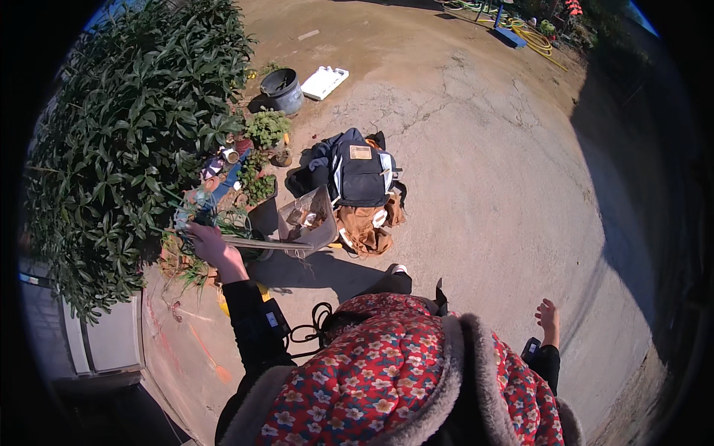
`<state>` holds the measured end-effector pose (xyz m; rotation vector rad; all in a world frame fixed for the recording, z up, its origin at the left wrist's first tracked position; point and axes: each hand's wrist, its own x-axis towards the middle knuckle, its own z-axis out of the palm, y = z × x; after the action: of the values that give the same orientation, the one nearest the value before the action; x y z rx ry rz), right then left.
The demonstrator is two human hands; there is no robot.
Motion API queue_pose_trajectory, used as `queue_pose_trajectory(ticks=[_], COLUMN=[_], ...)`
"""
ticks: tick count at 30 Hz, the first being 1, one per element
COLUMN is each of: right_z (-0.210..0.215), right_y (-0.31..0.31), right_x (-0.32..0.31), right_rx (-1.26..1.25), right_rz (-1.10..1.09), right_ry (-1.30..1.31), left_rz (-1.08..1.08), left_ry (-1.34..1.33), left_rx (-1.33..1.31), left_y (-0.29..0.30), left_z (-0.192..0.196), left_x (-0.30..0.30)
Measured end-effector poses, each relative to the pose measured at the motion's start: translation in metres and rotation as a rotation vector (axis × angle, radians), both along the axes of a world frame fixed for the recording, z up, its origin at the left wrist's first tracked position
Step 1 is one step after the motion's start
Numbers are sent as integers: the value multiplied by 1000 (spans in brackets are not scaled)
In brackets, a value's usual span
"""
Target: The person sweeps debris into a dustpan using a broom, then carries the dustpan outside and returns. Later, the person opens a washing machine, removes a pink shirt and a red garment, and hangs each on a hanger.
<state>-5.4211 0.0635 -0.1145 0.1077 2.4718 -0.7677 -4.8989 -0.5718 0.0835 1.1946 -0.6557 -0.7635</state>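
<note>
My left hand (pixel 213 251) is closed around the handle end of a long-handled dustpan (pixel 322 236), in front of the plants on the left. The dustpan's pale, see-through scoop holds brown and whitish litter and sits beside a pile of bags. In that pile, a dark backpack (pixel 362 175) with white edging rests against a brown cloth bag (pixel 362 229). Out to the right, over the concrete, my right hand (pixel 549 318) hangs empty with its fingers apart and slightly bent.
A large leafy bush (pixel 141 111) fills the left side, with potted plants (pixel 268 128) along its foot. Behind the bags are a grey bucket (pixel 282 91) and a white foam tray (pixel 325 82). A yellow hose (pixel 539 43) lies at the far right. Cracked concrete (pixel 491 178) covers the ground.
</note>
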Motion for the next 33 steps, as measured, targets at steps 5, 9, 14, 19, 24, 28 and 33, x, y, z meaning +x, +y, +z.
queue_pose_trajectory(ticks=[5, 9, 14, 19, 24, 28, 33], right_z=[-21, -56, -70, -31, -16, -5, -6], right_y=[45, -1, -128, -364, -740, -972, -1140], right_x=[-13, -101, -310, -550, -648, -593, -531], right_rx=[16, 124, 120, 84, -288, -493, -252], right_rz=[-321, -444, -358, 134, 476, 907, 1374], right_ry=[-277, -378, -273, 48, 169, 137, 92], left_rz=[-1, 36, 107, 205, 261, 334, 405], left_ry=[-8, 121, 186, 255, 354, 321, 335], left_rx=[-35, -45, -168, -50, -111, -141, -165], left_y=[-98, -162, -228, -289, -377, -473, -600], left_z=[21, 0, -29, -34, -40, -63, -63], left_x=[-117, -203, -317, -397, -438, -472, -487])
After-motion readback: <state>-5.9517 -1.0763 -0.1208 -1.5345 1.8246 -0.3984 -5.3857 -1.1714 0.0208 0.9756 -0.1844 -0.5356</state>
